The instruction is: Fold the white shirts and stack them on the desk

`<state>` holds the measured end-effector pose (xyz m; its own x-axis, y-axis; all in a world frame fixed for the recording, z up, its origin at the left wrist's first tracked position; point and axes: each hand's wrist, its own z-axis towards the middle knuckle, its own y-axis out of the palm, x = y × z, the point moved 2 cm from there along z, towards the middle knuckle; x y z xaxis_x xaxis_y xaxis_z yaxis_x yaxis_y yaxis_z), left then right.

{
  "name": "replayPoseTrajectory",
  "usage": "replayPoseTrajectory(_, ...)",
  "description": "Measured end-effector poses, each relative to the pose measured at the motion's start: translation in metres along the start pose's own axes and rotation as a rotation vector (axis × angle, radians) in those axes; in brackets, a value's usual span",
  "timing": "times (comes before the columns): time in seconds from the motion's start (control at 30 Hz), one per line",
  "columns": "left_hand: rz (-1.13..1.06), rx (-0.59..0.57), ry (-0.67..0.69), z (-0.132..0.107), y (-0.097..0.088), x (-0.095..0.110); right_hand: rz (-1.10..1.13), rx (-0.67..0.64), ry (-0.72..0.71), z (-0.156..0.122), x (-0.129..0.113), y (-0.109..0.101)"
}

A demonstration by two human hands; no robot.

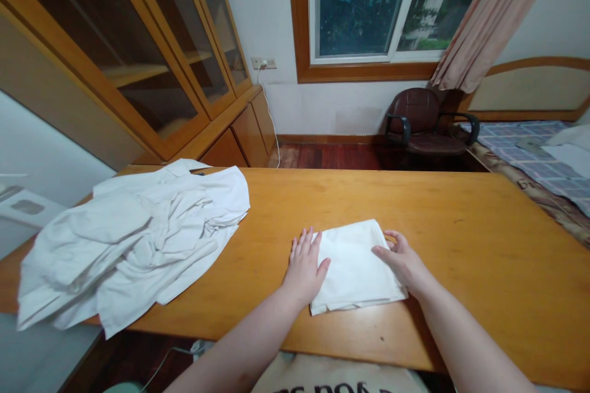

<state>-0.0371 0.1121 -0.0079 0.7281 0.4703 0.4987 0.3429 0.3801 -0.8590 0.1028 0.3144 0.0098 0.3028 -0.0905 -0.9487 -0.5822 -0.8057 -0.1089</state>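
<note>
Folded white cloth (353, 267) on the wooden surface (299, 193), between your two hands. Your left hand (303, 270) lies flat and unclenched at the cloth's left edge, fingers spread. Your right hand (408, 264) is at the right edge, thumb on top and fingers curled by the side; whether it pinches the cloth cannot be told. Your hands cover parts of both side edges. In the crumpled white fabric heap (138, 239), well to the left, separate pieces are hard to distinguish. The lower frame edge crops your forearms.
</note>
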Motion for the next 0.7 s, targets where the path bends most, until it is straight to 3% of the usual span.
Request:
replayPoseTrajectory(0.1, -0.130, 0.103, 0.028, 0.001, -0.008, -0.007, 0.042, -0.111, 0.133, 0.001, -0.016, -0.001)
replayPoseTrajectory(0.17, -0.263, 0.192, 0.020, 0.002, -0.012, -0.014, 0.004, -0.062, 0.069, -0.004, -0.035, -0.007)
replayPoseTrajectory(0.27, -0.483, 0.314, -0.043, 0.004, -0.012, -0.027, -0.145, 0.194, -0.207, -0.029, -0.071, -0.016)
replayPoseTrajectory(0.33, -0.607, 0.377, -0.105, 0.006, -0.008, -0.035, -0.354, 0.353, -0.497, -0.053, -0.092, -0.015)
replayPoseTrajectory(0.4, -0.699, 0.415, -0.174, 0.009, -0.004, -0.040, -0.596, 0.344, -0.850, -0.072, -0.100, -0.003)
replayPoseTrajectory(0.47, -0.752, 0.426, -0.233, 0.011, -0.002, -0.041, -0.796, 0.257, -1.114, -0.079, -0.091, 0.016)
replayPoseTrajectory(0.53, -0.770, 0.419, -0.270, 0.012, -0.001, -0.041, -0.924, 0.188, -1.222, -0.077, -0.066, 0.035)
replayPoseTrajectory(0.6, -0.767, 0.402, -0.283, 0.013, 0.000, -0.040, -0.988, 0.122, -1.223, -0.073, -0.036, 0.054)
replayPoseTrajectory(0.7, -0.717, 0.368, -0.264, 0.012, 0.002, -0.039, -1.022, 0.050, -1.096, -0.077, -0.003, 0.073)
